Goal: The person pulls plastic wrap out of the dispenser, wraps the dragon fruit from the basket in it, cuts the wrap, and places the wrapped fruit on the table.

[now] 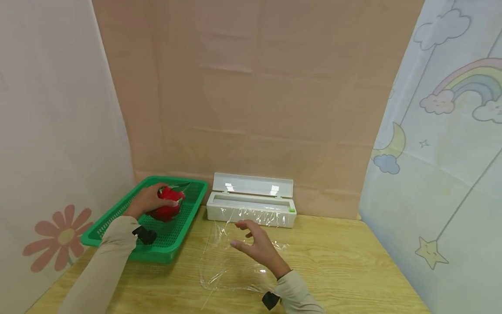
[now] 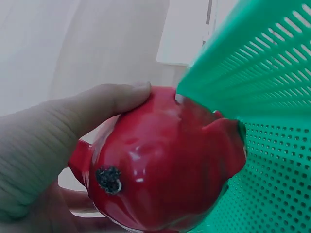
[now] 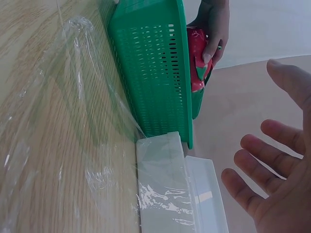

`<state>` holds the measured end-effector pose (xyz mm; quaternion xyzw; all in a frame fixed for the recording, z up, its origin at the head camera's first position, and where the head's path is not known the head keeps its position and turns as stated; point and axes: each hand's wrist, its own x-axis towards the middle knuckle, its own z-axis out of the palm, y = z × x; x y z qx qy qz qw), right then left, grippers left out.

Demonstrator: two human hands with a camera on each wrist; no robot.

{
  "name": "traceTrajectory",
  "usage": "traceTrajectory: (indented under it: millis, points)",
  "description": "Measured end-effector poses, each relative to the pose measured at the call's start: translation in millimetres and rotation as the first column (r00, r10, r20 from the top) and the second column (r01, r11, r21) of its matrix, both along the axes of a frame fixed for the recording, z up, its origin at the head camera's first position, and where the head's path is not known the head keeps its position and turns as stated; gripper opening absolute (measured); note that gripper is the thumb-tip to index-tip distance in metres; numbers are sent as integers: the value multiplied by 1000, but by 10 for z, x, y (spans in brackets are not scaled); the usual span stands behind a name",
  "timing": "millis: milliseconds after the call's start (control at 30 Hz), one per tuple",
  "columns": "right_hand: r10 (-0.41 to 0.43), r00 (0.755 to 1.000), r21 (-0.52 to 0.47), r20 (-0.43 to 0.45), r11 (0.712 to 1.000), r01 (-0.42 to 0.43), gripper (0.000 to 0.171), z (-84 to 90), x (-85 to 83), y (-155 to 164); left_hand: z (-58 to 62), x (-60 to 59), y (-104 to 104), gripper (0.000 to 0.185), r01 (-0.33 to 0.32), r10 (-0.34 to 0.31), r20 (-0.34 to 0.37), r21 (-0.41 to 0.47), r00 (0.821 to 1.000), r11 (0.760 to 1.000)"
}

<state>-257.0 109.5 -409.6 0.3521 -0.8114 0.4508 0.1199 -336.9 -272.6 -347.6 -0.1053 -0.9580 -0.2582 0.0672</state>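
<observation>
My left hand (image 1: 146,200) grips a glossy red dragon fruit (image 1: 166,213) over the green basket (image 1: 154,256) at the left. Up close in the left wrist view, the dragon fruit (image 2: 155,160) shows a dark dried end, with the thumb along its top. A sheet of cling film (image 1: 221,266) lies on the table, running from a white cling film box (image 1: 239,215) whose lid stands raised. Above this sheet hovers my right hand (image 1: 256,248), fingers apart and loosely bent, nothing held. The right wrist view also shows those spread fingers (image 3: 262,150).
The perforated basket stands left of the box, near the back of the wooden table (image 1: 333,261). A brown backdrop (image 1: 255,109) hangs behind, with printed cloth sides (image 1: 439,183). A small green piece (image 1: 292,210) sits at the box's right end.
</observation>
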Motion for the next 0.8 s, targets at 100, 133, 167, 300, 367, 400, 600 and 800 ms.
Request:
traceTrajectory:
  millis: [100,133,167,300,367,400,600,800]
  points:
    - [3,1000,2,0,1000,-3,48,-13,-6,1,8,30,18,87,-1,1,-1,-5,1000,1000]
    - [6,1000,1,0,1000,-6,48,-17,-11,1,10,39,20,87,2,-2,-2,-6,1000,1000]
    - [6,1000,2,0,1000,-6,48,-19,-13,2,13,44,23,86,3,-3,-7,-5,1000,1000]
    - [12,1000,0,2,1000,-12,49,-12,-21,-1,35,67,43,86,0,0,-25,-1,1000,1000]
    - [14,1000,0,0,1000,-14,49,-2,-22,-8,57,87,63,86,-5,5,-38,1,999,1000]
    - [13,1000,1,-3,1000,-13,49,1,-23,-13,69,98,74,86,-7,7,-43,0,999,1000]
    - [4,1000,1,-13,1000,-4,49,5,-49,-42,165,158,155,88,4,-3,-62,5,998,1000]
    - [22,1000,-15,-14,1000,-22,51,14,-92,-87,237,212,224,88,15,-13,-69,29,998,999]
